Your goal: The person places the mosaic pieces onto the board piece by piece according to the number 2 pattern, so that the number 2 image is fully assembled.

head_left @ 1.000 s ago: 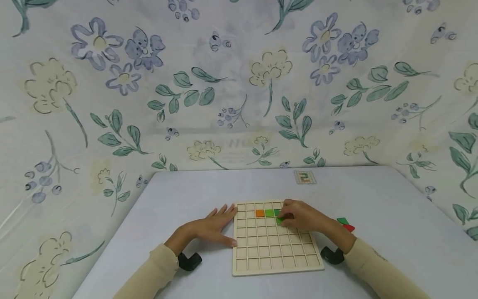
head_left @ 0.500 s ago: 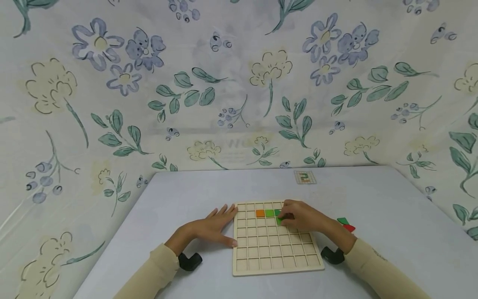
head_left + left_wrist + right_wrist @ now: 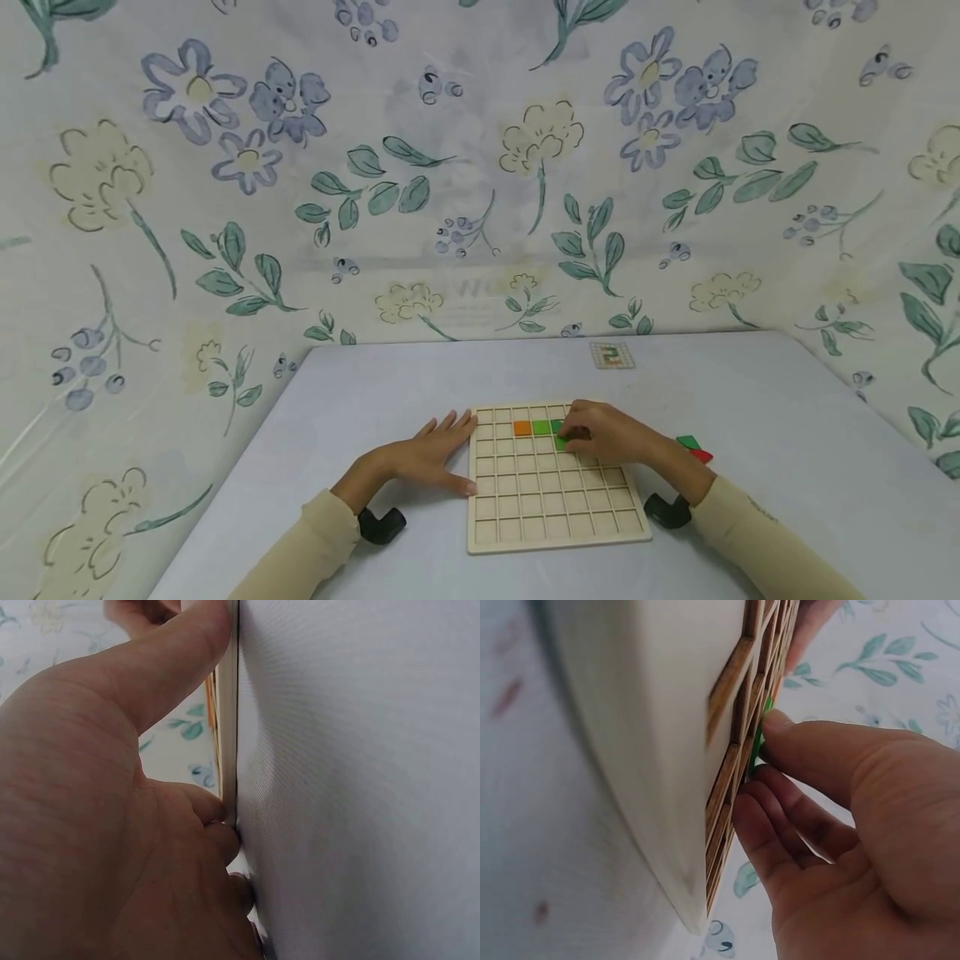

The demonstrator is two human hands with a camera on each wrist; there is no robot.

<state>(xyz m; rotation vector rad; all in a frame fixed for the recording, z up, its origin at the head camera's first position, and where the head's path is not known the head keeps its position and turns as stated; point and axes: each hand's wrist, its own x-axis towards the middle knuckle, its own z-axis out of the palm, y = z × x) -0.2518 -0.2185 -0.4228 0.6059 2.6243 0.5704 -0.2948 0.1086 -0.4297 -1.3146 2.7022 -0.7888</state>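
A pale wooden grid board (image 3: 525, 505) lies flat on the white table. In one of its upper rows sit an orange tile (image 3: 522, 428), a light green tile (image 3: 542, 427) and a darker green tile (image 3: 557, 426). Below the darker one is another green tile (image 3: 561, 446), partly hidden by my right hand (image 3: 606, 432), whose thumb and fingers are curled at it. The right wrist view shows the thumb and a fingertip pinching a green tile (image 3: 757, 745) at the grid. My left hand (image 3: 427, 457) has its fingers spread, with fingertips and thumb touching the board's left edge.
Beyond the board lies a small card (image 3: 612, 356) with a coloured grid pattern. A loose green tile (image 3: 687, 442) and a red tile (image 3: 702, 456) lie right of the board, by the right forearm. Black devices (image 3: 382, 526) sit under both wrists. Floral cloth (image 3: 480, 208) surrounds the table.
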